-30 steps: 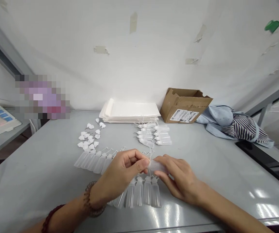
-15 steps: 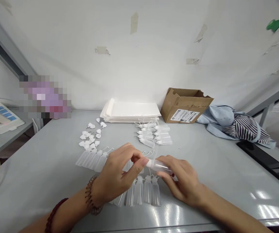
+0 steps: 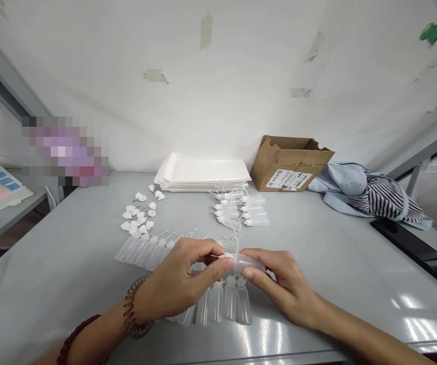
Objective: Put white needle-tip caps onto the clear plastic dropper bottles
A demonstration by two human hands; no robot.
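My right hand (image 3: 279, 284) grips a small translucent plastic bottle (image 3: 249, 262) lying sideways above the table. My left hand (image 3: 182, 281) pinches the white cap end (image 3: 226, 259) of that same bottle with thumb and fingers. Under my hands a row of several empty translucent bottles (image 3: 218, 304) lies side by side, and it runs on to the left (image 3: 142, 251). A small pile of finished capped bottles (image 3: 247, 209) lies further back. Loose white caps (image 3: 140, 215) are scattered at the left.
A stack of white plastic bags (image 3: 207, 175) lies at the back by the wall. Right of it stands an open cardboard box (image 3: 289, 165), then a bundle of blue and striped cloth (image 3: 370, 195). A black flat object (image 3: 416, 248) lies at the right edge.
My hands have stayed together on the bottle, with my left fingers shifting their pinch at the cap end. The bottle has turned slightly and sits a little lower.
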